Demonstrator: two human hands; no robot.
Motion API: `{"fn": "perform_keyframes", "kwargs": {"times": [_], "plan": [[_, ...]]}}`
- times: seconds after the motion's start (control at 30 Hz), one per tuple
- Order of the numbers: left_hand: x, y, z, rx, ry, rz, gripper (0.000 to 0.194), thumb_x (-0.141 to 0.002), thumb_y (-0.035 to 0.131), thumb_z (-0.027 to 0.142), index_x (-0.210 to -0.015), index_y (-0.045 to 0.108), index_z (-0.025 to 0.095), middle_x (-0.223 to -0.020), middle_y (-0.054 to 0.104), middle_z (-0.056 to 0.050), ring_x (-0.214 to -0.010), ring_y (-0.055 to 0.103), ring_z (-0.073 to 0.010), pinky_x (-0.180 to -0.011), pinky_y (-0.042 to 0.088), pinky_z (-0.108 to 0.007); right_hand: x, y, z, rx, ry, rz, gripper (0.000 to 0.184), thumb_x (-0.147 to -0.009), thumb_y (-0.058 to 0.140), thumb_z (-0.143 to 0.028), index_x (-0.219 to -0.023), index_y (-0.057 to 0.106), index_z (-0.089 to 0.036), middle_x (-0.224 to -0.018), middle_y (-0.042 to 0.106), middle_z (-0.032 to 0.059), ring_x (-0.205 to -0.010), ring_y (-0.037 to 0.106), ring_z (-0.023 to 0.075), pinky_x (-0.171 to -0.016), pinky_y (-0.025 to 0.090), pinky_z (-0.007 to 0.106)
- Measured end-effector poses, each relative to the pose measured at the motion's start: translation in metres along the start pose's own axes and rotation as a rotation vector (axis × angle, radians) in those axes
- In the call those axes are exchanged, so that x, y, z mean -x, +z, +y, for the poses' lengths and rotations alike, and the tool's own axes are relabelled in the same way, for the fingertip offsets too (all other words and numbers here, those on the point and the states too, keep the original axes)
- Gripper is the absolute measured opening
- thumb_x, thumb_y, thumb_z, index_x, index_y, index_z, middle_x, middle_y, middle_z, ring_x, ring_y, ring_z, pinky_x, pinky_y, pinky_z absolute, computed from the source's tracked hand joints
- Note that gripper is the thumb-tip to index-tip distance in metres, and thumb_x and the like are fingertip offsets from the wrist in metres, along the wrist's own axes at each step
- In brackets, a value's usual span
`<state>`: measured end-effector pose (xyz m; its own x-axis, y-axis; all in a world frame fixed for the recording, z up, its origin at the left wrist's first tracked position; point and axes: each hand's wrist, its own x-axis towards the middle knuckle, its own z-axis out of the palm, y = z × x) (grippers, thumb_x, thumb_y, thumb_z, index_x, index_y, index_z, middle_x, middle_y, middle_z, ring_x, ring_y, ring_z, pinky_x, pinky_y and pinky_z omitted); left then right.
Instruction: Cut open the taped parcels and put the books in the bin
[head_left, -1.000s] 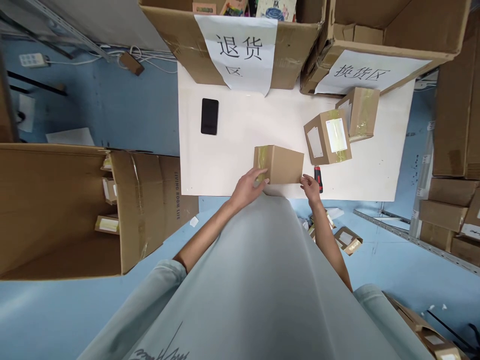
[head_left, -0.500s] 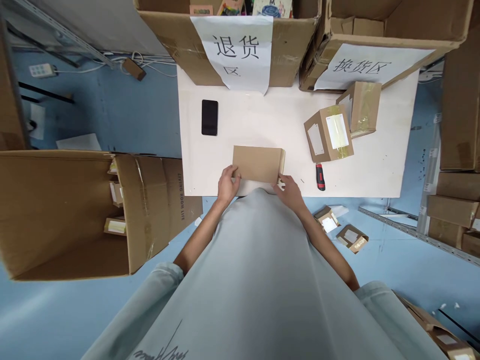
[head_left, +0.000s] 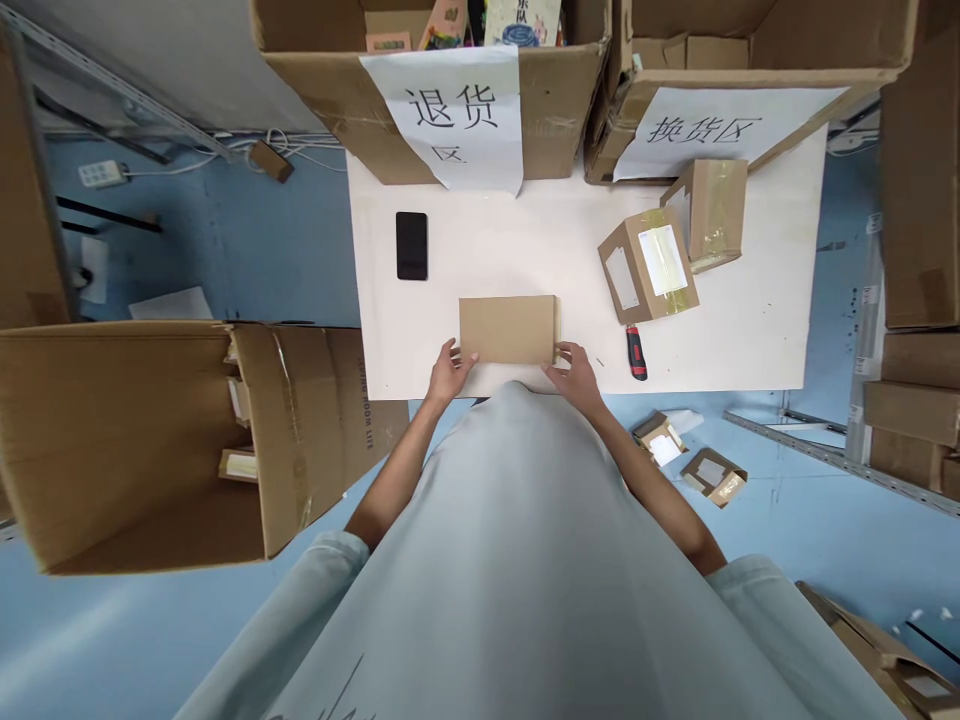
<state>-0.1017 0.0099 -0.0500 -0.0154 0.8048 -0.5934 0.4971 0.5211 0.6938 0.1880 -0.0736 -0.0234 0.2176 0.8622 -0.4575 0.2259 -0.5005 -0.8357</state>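
A flat brown cardboard box (head_left: 507,330) lies near the front edge of the white table, plain side up. At its left end is my left hand (head_left: 448,376), fingers along the side and thumb at the near corner. My right hand (head_left: 573,374) grips the right end, its thumb at the near corner and fingers at the side edge. The undersides of the fingers are hidden. Right of my right hand lies a red and black utility knife (head_left: 636,353). Behind the knife stands a taped carton with white labels (head_left: 651,268), and a second taped carton (head_left: 718,212) touches it.
A black phone (head_left: 412,246) lies at the table's left. Two large open cartons with paper signs, the left one (head_left: 562,110) and the right one (head_left: 817,125), stand along the back. Left of the table is a big open carton (head_left: 135,450) with small boxes inside. Small boxes (head_left: 714,476) lie on the floor.
The view has shifted slightly. Both hands stay at the ends of the flat box; the left fingers have spread a little outward from its side. The other things have not moved.
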Motion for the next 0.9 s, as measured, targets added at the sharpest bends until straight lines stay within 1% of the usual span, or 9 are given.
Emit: {"fn": "perform_keyframes", "kwargs": {"times": [0.1,0.2,0.33,0.47,0.6,0.7,0.77,0.83,0.9], "plan": [[0.003,0.026,0.006,-0.001,0.004,-0.057,0.069,-0.098,0.078,0.057,-0.152,0.061,0.017,-0.152,0.071,-0.024,-0.128,0.077,-0.0324,-0.111,0.061,-0.049,-0.01,-0.01,0.031,-0.109,0.089,-0.006,0.082,-0.082,0.086,-0.064,-0.148,0.059,-0.025,-0.159,0.06,0.0193,-0.148,0.061,0.0355,-0.116,0.061,0.056],[0.01,0.04,0.009,-0.011,-0.002,-0.038,0.067,-0.1,0.076,0.058,-0.151,0.061,0.019,-0.151,0.072,-0.021,-0.135,0.074,-0.0326,-0.115,0.059,-0.049,-0.011,-0.013,0.046,-0.117,0.084,-0.047,0.09,-0.08,0.088,-0.063,-0.156,0.055,-0.027,-0.164,0.059,0.0181,-0.156,0.055,0.0348,-0.123,0.054,0.06],[0.024,0.032,0.011,0.0,0.045,0.009,0.072,-0.093,0.083,0.055,-0.152,0.061,0.018,-0.151,0.07,-0.021,-0.142,0.068,-0.0321,-0.115,0.06,-0.047,0.001,-0.021,0.036,-0.115,0.019,-0.028,0.083,-0.088,0.081,-0.062,-0.159,0.057,-0.026,-0.16,0.063,0.0183,-0.15,0.062,0.0347,-0.118,0.059,0.057],[0.032,0.011,0.02,0.046,0.201,0.08,0.06,-0.098,0.077,0.051,-0.147,0.068,0.019,-0.147,0.067,-0.017,-0.137,0.07,-0.0285,-0.118,0.06,-0.042,0.008,-0.036,0.012,-0.034,-0.071,0.067,0.065,-0.098,0.072,-0.062,-0.154,0.068,-0.03,-0.143,0.071,0.0136,-0.133,0.071,0.0324,-0.109,0.066,0.052],[0.026,0.002,0.032,-0.018,0.172,0.101,0.051,-0.1,0.074,0.049,-0.142,0.073,0.02,-0.134,0.071,-0.014,-0.125,0.075,-0.0286,-0.116,0.062,-0.045,-0.001,-0.043,0.002,0.009,-0.063,0.06,0.058,-0.101,0.069,-0.06,-0.151,0.073,-0.031,-0.132,0.073,0.0116,-0.121,0.076,0.0309,-0.107,0.068,0.051],[0.021,0.005,0.037,-0.082,0.087,0.076,0.049,-0.101,0.071,0.046,-0.141,0.073,0.018,-0.127,0.075,-0.016,-0.119,0.076,-0.0314,-0.114,0.062,-0.05,-0.011,-0.042,0.005,0.013,-0.024,-0.005,0.062,-0.098,0.071,-0.059,-0.152,0.073,-0.029,-0.136,0.073,0.0128,-0.113,0.078,0.0307,-0.105,0.069,0.053],[0.021,0.009,0.042,-0.132,0.064,0.111,0.051,-0.103,0.069,0.045,-0.145,0.069,0.017,-0.133,0.073,-0.019,-0.129,0.073,-0.0353,-0.119,0.057,-0.054,-0.014,-0.046,0.007,-0.013,-0.029,-0.042,0.062,-0.097,0.072,-0.061,-0.15,0.073,-0.029,-0.139,0.074,0.0127,-0.114,0.079,0.031,-0.104,0.069,0.053],[0.022,0.016,0.052,-0.194,0.135,0.202,0.056,-0.101,0.071,0.042,-0.151,0.063,0.017,-0.148,0.066,-0.022,-0.147,0.061,-0.0383,-0.129,0.048,-0.057,-0.016,-0.057,0.01,-0.048,-0.037,-0.017,0.059,-0.097,0.072,-0.064,-0.144,0.076,-0.029,-0.139,0.076,0.0125,-0.116,0.079,0.031,-0.104,0.068,0.051],[0.024,0.029,0.069,-0.245,0.286,0.282,0.06,-0.1,0.071,0.038,-0.155,0.059,0.018,-0.161,0.057,-0.023,-0.159,0.05,-0.0377,-0.137,0.039,-0.056,-0.016,-0.076,0.014,-0.096,0.005,0.076,0.06,-0.096,0.072,-0.071,-0.135,0.077,-0.026,-0.135,0.079,0.0132,-0.113,0.08,0.0303,-0.103,0.068,0.051]]}}
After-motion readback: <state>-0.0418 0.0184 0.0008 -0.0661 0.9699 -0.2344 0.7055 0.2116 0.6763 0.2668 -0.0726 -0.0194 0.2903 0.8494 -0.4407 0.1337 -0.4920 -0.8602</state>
